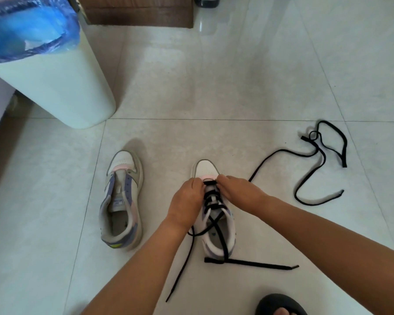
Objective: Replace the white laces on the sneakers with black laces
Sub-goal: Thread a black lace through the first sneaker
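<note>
Two white, grey and blue sneakers stand on the tiled floor. The left sneaker (123, 198) has no lace in it. The right sneaker (216, 223) carries a black lace (210, 202) crossed through its lower eyelets, with both loose ends trailing over the heel onto the floor. My left hand (187, 201) and my right hand (239, 192) pinch the lowest bar of that lace near the toe, one on each side. A second black lace (314, 155) lies loose on the floor to the right.
A white waste bin (61, 87) with a blue bag stands at the back left. A cardboard box (141, 12) sits behind it. My foot in a dark slipper (280, 305) shows at the bottom right. Pale floor tiles (214, 76) stretch ahead.
</note>
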Demonstrator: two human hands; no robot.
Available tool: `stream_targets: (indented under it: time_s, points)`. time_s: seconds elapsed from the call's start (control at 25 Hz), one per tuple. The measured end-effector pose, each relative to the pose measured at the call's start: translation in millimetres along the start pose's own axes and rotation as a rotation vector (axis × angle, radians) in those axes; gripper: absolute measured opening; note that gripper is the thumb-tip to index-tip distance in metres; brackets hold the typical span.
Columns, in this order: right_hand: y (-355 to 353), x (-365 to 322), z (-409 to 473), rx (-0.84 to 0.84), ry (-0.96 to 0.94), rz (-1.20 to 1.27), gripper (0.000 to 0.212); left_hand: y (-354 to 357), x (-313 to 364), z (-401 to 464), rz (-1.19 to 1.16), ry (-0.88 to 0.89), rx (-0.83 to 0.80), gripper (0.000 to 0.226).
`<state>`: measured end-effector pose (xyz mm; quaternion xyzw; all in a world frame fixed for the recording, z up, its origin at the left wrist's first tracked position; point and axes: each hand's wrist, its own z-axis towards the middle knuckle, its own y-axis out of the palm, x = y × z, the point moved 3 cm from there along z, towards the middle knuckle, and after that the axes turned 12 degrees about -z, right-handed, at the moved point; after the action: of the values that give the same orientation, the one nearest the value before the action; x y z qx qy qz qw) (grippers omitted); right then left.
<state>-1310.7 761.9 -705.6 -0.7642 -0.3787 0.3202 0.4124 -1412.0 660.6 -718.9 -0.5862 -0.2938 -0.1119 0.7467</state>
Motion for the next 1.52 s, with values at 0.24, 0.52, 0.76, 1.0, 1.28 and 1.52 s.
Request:
stream_targets:
  time_s: [0.24,0.52,0.76,1.0,1.28,1.52]
  points:
    - [-10,-2,-13,-0.124,0.172,0.196,0.030,-11,21,-2,-0.119,-0.517,-0.298,0.028]
    - [-14,-28,14,-0.341,0.079,-0.212,0.026,-3,36,30,0.141,-0.589,-0.711,0.033]
    - [-19,-17,11,-0.245,0.011,0.170,0.019,-8,27,29,0.076,-0.426,-0.696,0.032]
    - [-4,7,-23,0.037,0.213,0.572,0.027,-23,2,-8,-0.179,-0.292,-0.444,0.024]
    - [-7,-18,0,-0.161,0.153,0.001,0.026,-7,8,1,-0.089,-0.354,-0.388,0.026]
    - [-15,-25,16,-0.261,0.016,-0.257,0.023,-5,25,19,0.145,-0.278,-0.485,0.030]
